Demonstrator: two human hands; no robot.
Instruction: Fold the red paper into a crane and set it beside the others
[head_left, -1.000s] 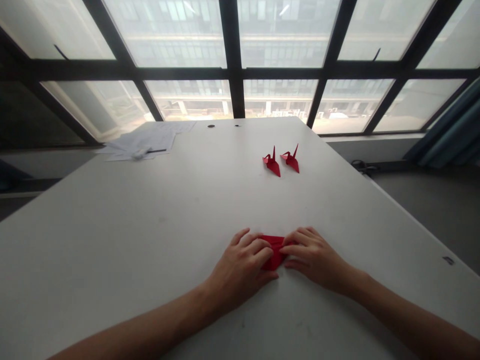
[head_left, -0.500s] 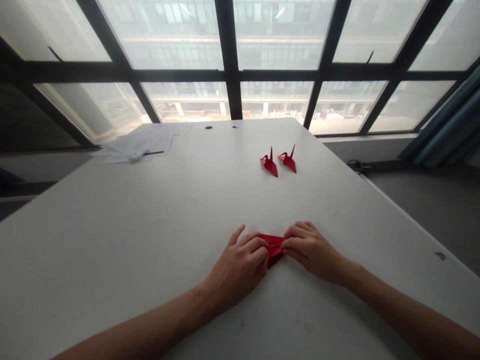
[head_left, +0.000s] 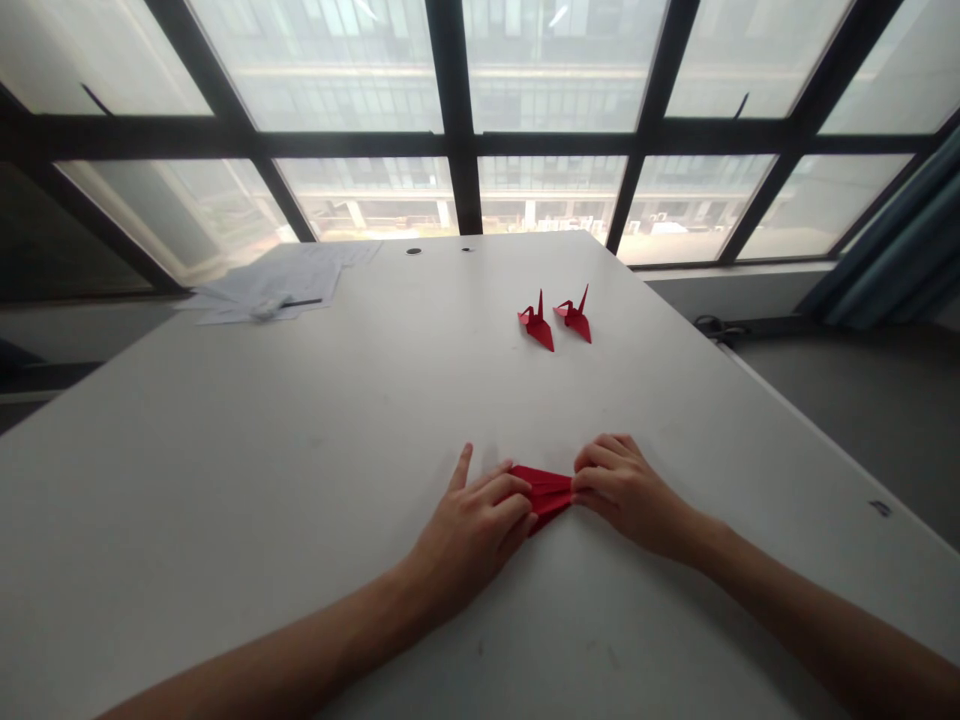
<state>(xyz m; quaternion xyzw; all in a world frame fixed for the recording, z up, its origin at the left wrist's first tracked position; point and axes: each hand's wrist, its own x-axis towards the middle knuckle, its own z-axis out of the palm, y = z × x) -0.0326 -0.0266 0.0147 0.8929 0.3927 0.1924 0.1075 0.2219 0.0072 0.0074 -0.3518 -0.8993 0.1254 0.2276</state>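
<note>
A folded piece of red origami paper lies on the table between my two hands, with long creases running toward its right end. My left hand covers the paper's left part, its fingers holding that side down and one finger lifted away from the rest. The left thumb is mostly hidden. At the narrow right end, my right hand pinches the paper between its fingertips. Beyond the hands stand two finished red paper cranes, a left crane and a right crane, side by side and apart from both hands.
The white table reaches to large dark-framed windows. At the far left lie loose paper sheets with a dark pen and a small whitish item on top. A blue curtain hangs at the right, past the table edge.
My left hand has shifted slightly left along the paper, its raised finger straighter. My right hand has moved a little to the right, baring more of the paper. The cranes stay put.
</note>
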